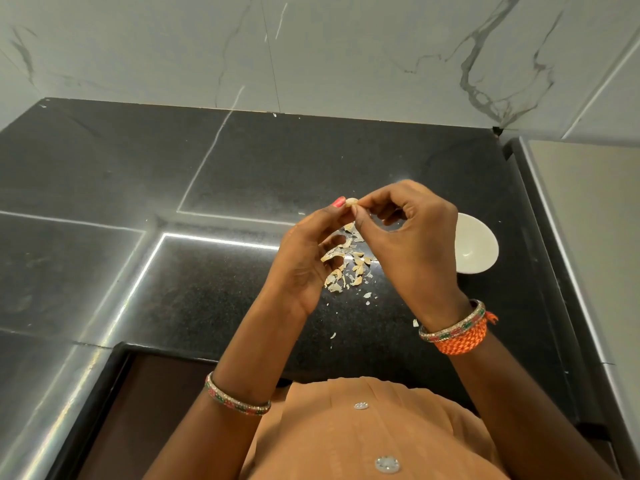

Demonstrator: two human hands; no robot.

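A small pale garlic clove (pixel 351 201) is held up above the black counter (pixel 242 174). My left hand (pixel 308 254) pinches it from the left with thumb and fingertips. My right hand (pixel 412 233) pinches it from the right, thumb and forefinger on its end. Beneath my hands lies a heap of papery garlic skins (pixel 349 268). A white bowl (pixel 476 249) stands just right of my right hand, partly hidden by it; what it holds cannot be seen.
A few stray skin flakes (pixel 367 295) lie nearer the counter's front edge. A marble wall (pixel 311 53) rises behind the counter. A raised pale ledge (pixel 588 237) runs along the right side. A dark recess (pixel 156 410) opens below the front left edge.
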